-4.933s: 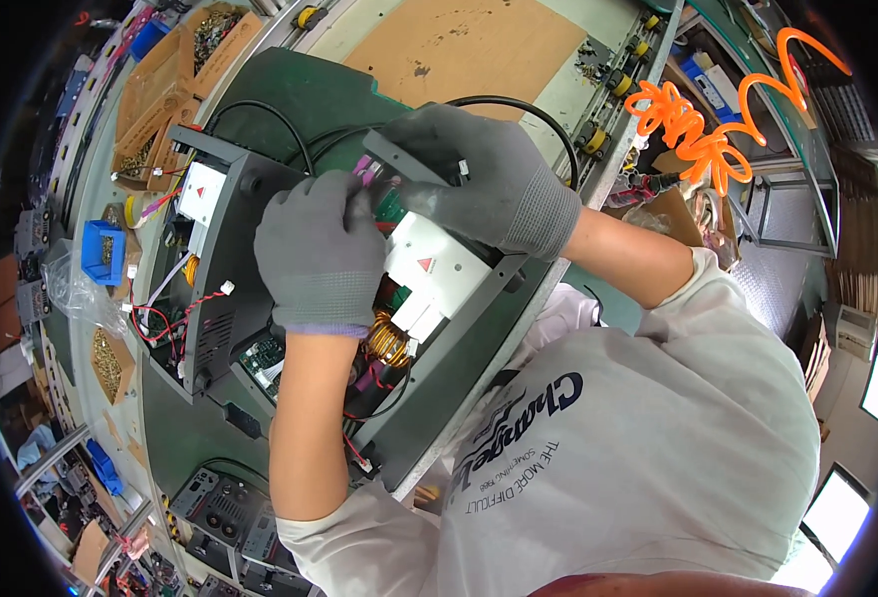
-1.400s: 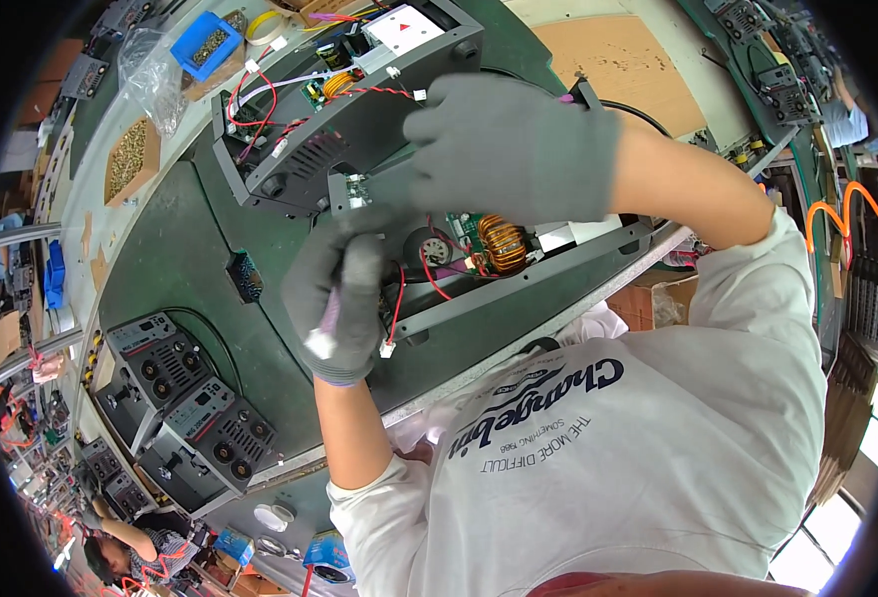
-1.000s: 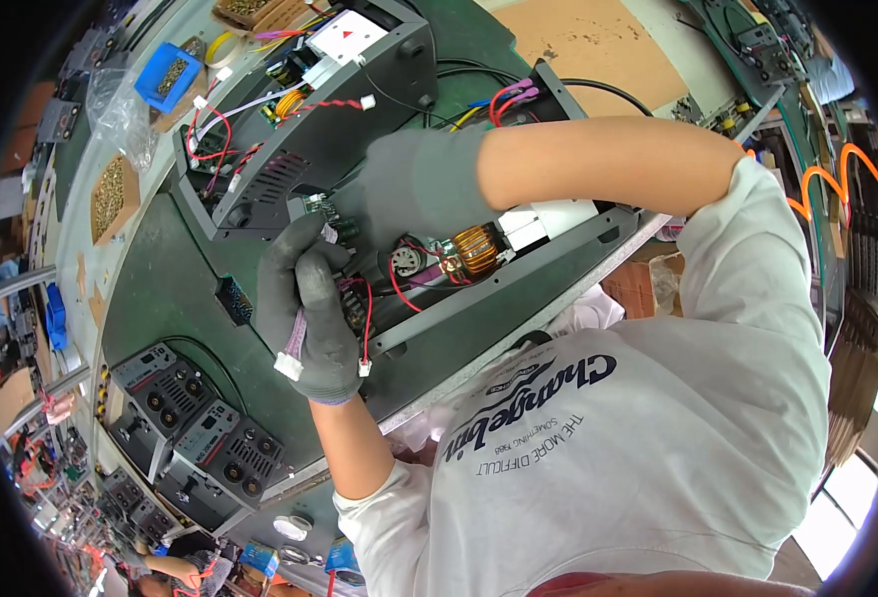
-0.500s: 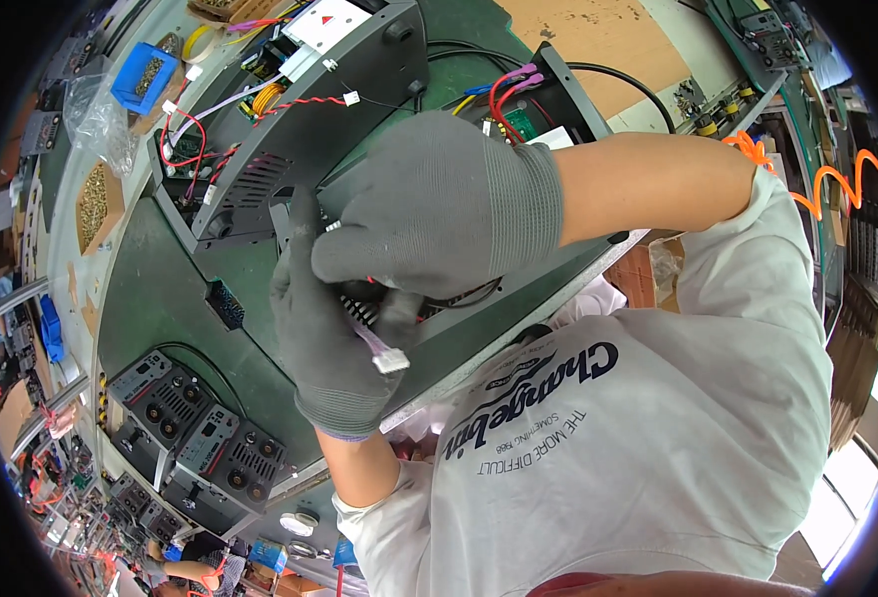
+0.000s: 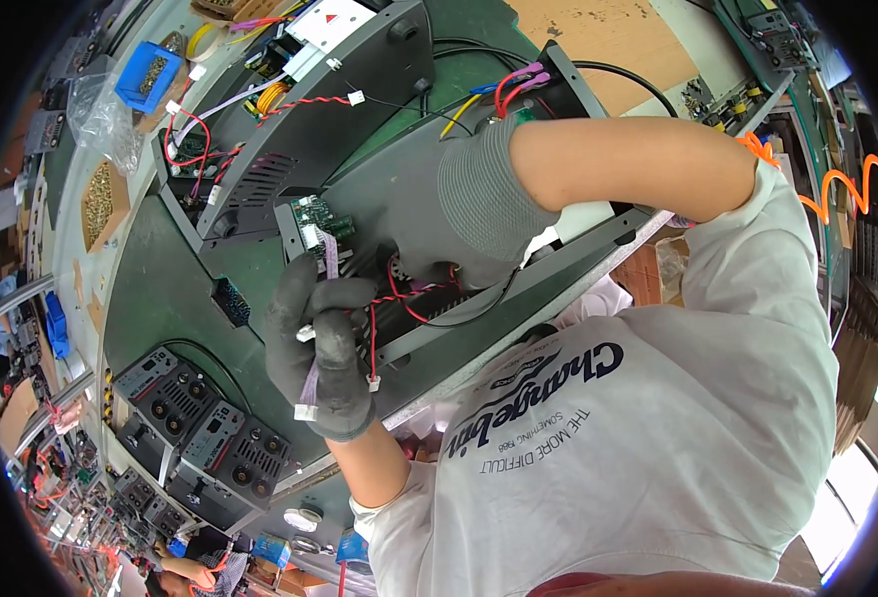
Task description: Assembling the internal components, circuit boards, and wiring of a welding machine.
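My left hand (image 5: pixel 320 343), in a grey knit glove, is closed around a short purple-and-white ribbon cable (image 5: pixel 311 383) whose white connector hangs below the fingers. The cable runs up to a green circuit board (image 5: pixel 312 214) at the end of an open dark metal housing (image 5: pixel 558 267). My right hand (image 5: pixel 449 214), gloved alike, reaches down into this housing; its fingers are smeared and partly hidden. Below them lie twisted red-and-black wires (image 5: pixel 414 294), one red lead ending in a white plug (image 5: pixel 373 384) beside my left hand.
Another open housing with wiring (image 5: pixel 290 149) stands on the green mat behind. Two finished-looking dark units (image 5: pixel 195 418) sit at the lower left. A small black connector block (image 5: pixel 230 301) lies nearer. Farther left are a blue screw bin (image 5: pixel 148 78) and a cardboard tray of screws (image 5: pixel 101 204).
My right hand has moved away from my left, back over the housing, uncovering the circuit board and red-and-black wires. My left hand has turned and lowered slightly, still with the ribbon cable.
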### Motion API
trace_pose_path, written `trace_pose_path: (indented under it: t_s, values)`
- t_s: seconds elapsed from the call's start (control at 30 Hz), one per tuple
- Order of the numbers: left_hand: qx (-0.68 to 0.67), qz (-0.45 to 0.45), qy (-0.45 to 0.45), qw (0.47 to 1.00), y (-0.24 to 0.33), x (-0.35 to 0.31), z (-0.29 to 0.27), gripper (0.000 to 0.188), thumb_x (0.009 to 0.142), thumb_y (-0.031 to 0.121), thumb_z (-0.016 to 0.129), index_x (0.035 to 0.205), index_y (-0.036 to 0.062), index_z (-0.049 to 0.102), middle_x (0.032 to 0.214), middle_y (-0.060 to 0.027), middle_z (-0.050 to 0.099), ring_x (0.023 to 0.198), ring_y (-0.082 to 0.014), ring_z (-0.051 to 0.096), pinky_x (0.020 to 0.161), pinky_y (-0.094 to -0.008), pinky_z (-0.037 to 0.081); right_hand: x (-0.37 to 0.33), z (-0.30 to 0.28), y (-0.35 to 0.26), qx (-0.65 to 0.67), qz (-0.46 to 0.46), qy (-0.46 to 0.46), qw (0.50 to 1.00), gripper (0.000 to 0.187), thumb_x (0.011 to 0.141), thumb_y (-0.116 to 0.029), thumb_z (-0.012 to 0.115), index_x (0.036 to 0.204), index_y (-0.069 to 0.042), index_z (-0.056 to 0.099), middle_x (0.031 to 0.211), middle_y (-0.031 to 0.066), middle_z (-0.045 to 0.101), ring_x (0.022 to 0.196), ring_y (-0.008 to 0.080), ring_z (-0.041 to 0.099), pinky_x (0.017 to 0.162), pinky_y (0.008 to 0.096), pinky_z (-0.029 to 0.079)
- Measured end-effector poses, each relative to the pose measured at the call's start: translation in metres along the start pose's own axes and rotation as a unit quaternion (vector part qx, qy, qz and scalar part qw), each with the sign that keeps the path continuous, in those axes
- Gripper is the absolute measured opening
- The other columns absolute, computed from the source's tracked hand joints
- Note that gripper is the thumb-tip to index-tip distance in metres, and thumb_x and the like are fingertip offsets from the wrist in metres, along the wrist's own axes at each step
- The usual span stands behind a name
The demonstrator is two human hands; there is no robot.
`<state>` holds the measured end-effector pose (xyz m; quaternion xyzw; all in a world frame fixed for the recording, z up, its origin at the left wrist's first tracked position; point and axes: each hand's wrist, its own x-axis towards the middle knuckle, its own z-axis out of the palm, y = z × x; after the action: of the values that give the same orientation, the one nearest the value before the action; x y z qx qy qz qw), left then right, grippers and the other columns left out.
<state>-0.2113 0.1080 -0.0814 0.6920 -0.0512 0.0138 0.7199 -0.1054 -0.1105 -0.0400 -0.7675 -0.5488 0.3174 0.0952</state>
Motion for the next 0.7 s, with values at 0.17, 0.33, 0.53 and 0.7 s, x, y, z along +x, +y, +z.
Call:
trace_pose_path:
  t_s: [0.17,0.33,0.53,0.7]
  values:
    - [0.073,0.053,-0.005,0.996,-0.002,0.005,0.001,0.059,0.099,0.036,0.065,0.141,-0.0037,0.05,0.099,-0.0154,0.074,0.096,-0.0176,0.064,0.088,-0.0335,0.048,0.003,0.024,0.009,-0.044,-0.027,0.145,0.988,0.028,0.088,-0.027,0.063,0.1,-0.004,0.074,0.085,0.0148,0.07,0.085,0.0335,0.069,0.074,0.0446,0.054]
    - [0.068,0.039,0.01,0.997,0.002,0.006,0.006,0.063,0.099,0.037,0.064,0.141,-0.0062,0.048,0.102,-0.0172,0.073,0.091,-0.0177,0.064,0.089,-0.0339,0.048,-0.001,0.019,0.023,0.042,-0.043,0.125,0.99,0.025,0.092,-0.021,0.059,0.107,-0.003,0.067,0.106,0.0138,0.067,0.095,0.0332,0.066,0.083,0.0434,0.053]
    - [0.019,0.081,-0.011,0.996,-0.005,0.007,-0.001,0.043,0.097,0.033,0.064,0.118,-0.0044,0.06,0.086,-0.0086,0.067,0.073,-0.0125,0.057,0.084,-0.0335,0.049,-0.008,0.012,0.034,0.298,-0.084,0.233,0.922,0.024,0.1,-0.023,0.055,0.113,-0.004,0.063,0.1,0.0095,0.068,0.086,0.0229,0.064,0.079,0.0378,0.051]
    - [0.001,0.015,0.065,0.998,-0.003,0.001,0.005,0.028,0.093,0.022,0.069,0.11,0.0,0.064,0.086,-0.0026,0.062,0.071,-0.0087,0.052,0.075,-0.0256,0.046,-0.02,-0.006,0.021,0.409,-0.025,0.249,0.877,0.023,0.101,-0.023,0.059,0.107,0.0,0.062,0.094,0.0062,0.068,0.083,0.0181,0.061,0.075,0.0345,0.05]
